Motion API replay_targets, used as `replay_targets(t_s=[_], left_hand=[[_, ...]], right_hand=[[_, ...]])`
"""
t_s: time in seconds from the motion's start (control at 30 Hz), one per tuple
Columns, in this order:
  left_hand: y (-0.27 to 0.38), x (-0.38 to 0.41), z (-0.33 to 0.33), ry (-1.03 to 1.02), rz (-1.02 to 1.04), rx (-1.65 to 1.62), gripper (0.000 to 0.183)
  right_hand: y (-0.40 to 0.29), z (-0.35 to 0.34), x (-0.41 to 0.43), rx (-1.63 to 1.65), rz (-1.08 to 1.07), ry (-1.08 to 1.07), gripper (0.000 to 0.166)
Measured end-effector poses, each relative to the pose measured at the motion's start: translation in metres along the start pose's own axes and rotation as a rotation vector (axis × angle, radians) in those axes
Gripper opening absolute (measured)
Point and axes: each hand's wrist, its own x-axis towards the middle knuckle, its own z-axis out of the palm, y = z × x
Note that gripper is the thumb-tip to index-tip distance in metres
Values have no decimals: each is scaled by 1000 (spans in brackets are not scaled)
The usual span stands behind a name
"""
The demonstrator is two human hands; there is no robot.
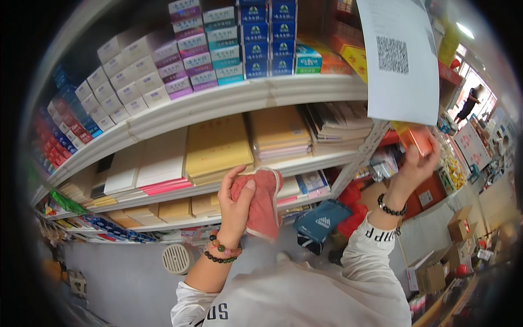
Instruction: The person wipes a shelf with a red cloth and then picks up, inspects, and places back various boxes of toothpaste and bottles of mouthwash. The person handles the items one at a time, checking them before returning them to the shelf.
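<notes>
My left hand (236,200) grips a folded red cloth (263,210) with a pale edge, thumb on top, in front of the middle shelf. Out to the right, my right hand (414,167) has its fingers around a small orange box (417,139). A hanging white sheet of paper (402,96) with a printed code comes down just above that box. Stacked small cartons in white (147,79), purple and blue (256,50) fill the upper shelf. A teal box and an orange carton (335,65) sit at its right end.
Below, the white metal shelf (245,92) carries stacks of yellow paper envelopes (220,147) and booklets. A round slatted plastic stool (177,259) stands on the grey floor. Near the shelf post lies a blue bag (322,220). Cardboard boxes (435,278) crowd the right; a person (470,104) stands far off.
</notes>
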Motion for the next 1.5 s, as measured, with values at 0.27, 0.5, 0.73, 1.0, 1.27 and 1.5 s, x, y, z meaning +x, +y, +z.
replay_targets(t_s=[0.27,0.5,0.73,1.0,1.27,1.5], left_hand=[[-17,-31,15,-59,-186,-182,42],[-15,-32,-14,-404,-632,-1234,44],[-22,-82,-21,-460,-293,-1404,40],[23,-105,-171,628,-236,-882,43],[-13,-139,-153,683,247,35,39],[-11,-191,-103,-15,344,704,36]], right_hand=[[-65,-181,-73,227,280,-116,74],[-112,-159,-167,43,531,-499,81],[-143,-26,-223,229,189,-933,70],[-160,-11,-249,225,-31,-1126,75],[-169,5,-266,306,-126,-1185,63],[-162,10,-263,192,-238,-1235,56]])
